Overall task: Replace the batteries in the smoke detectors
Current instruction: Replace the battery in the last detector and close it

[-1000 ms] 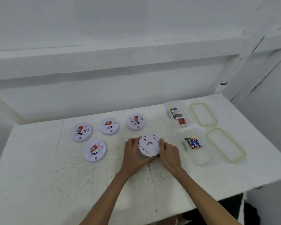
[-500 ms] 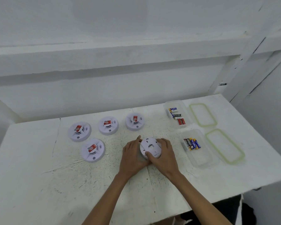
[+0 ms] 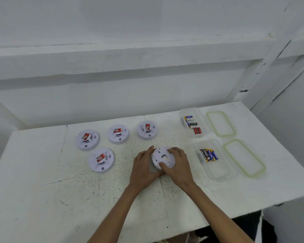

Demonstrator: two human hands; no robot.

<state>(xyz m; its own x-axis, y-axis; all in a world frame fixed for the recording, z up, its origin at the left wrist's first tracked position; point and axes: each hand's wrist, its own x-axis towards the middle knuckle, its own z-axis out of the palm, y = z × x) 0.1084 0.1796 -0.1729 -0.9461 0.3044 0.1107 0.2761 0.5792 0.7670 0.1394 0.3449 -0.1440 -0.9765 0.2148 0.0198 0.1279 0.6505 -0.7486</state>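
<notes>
A white round smoke detector [image 3: 162,157] lies back side up in the middle of the white table [image 3: 42,190]. My left hand [image 3: 143,168] grips its left edge. My right hand [image 3: 178,166] curls over its right side, thumb pressing on the back near the lower edge. Several other smoke detectors with red labels lie face up to the left, such as the near one [image 3: 101,160] and the far right one [image 3: 146,129]. A clear box [image 3: 218,171] to the right holds several batteries [image 3: 208,154].
A second clear box [image 3: 203,120] at the back right holds several mixed batteries [image 3: 193,124]. Two green-rimmed lids, the far lid [image 3: 221,124] and the near lid [image 3: 244,157], lie right of the boxes. A white wall runs behind the table; the table's front edge is near me.
My right hand has moved from the detector's right edge onto its back, thumb now on the back face. The detector has settled lower between my hands.
</notes>
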